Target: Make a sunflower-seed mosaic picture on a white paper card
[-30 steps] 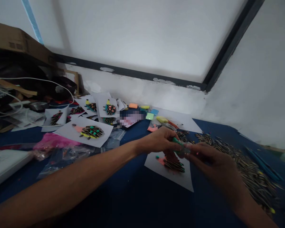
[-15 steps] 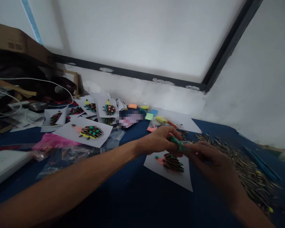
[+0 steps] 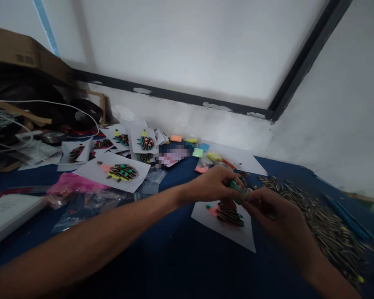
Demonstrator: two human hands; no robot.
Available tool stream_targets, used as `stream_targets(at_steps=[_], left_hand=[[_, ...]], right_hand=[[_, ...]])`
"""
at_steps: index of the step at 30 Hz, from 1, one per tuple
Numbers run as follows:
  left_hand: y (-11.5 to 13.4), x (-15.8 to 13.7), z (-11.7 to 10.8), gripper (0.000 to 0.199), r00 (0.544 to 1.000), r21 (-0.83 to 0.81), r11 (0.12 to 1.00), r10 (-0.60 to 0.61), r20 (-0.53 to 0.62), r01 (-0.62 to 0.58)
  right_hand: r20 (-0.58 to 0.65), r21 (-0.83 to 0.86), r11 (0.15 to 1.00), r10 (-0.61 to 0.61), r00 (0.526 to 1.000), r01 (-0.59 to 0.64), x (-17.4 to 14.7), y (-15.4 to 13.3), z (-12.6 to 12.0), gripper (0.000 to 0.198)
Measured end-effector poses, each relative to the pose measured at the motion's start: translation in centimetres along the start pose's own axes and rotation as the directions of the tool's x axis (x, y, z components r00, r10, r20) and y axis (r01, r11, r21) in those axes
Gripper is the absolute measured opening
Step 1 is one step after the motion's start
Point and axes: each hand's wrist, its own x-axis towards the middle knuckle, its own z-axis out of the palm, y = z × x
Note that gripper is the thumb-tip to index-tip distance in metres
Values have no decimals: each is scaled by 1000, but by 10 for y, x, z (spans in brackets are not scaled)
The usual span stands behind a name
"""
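We see left hand (image 3: 211,185) and right hand (image 3: 276,209) still pinching the green bag (image 3: 236,187), a left finger (image 3: 228,203) now seemingly lower over the paper (image 3: 247,233).

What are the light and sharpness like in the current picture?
Head view: dim overall, the pale panel brightest, the blue table nearly black toward the bottom edge; head view: the green packet between the left hand and right hand looks soft; head view: a pixelated patch masks detail mid-table.
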Motion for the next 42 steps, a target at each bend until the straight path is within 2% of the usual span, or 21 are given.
stream_targets(at_steps=[5, 10, 13, 17, 21, 24, 28, 32, 35, 38, 42], left_hand=[[4, -1, 2, 26, 998, -167, 984, -59, 10, 60], [15, -4, 4, 32, 991, -285, 950, -131, 9, 128], [17, -4, 4, 32, 990, -320, 937, -141, 22, 140], [13, -3, 5, 30, 988, -336, 930, -155, 0, 146], [11, -4, 5, 23, 991, -299, 945, -129, 36, 134], [11, -3, 6, 23, 986, -300, 939, -164, 31, 165], [10, -2, 5, 26, 985, -365, 916, -173, 22, 169], [10, 0, 0, 32, 954, -407, 891, -273, -120, 204], [12, 1, -4, 27, 937, -454, 868, -305, -172, 199], [15, -1, -5, 19, 956, -453, 871, -271, -115, 192], [20, -6, 1, 35, 974, -314, 924, -225, 18, 219]], right_hand=[[4, 189, 979, 80, 997, -80, 2, 3, 0, 21], [-65, 340, 936, 125, 990, -96, 5, 0, -2, 30], [-119, 270, 961, 101, 988, -66, 4, -1, -3, 31], [-103, 95, 995, 8, 995, 2, 3, 2, -1, 28], [-81, -15, 997, -79, 994, 78, 2, 5, 0, 24], [-133, -41, 993, -117, 984, 112, 2, 4, 1, 20], [-217, 127, 991, -14, 976, 43, 1, -1, 0, 16], [-218, 301, 947, 184, 958, -113, 3, -4, -9, 20], [-198, 338, 926, 246, 949, -169, 7, -3, -15, 21], [-165, 362, 919, 227, 960, -155, 8, 0, -14, 23], [-187, 299, 952, 127, 974, -66, 3, -1, -7, 19]])
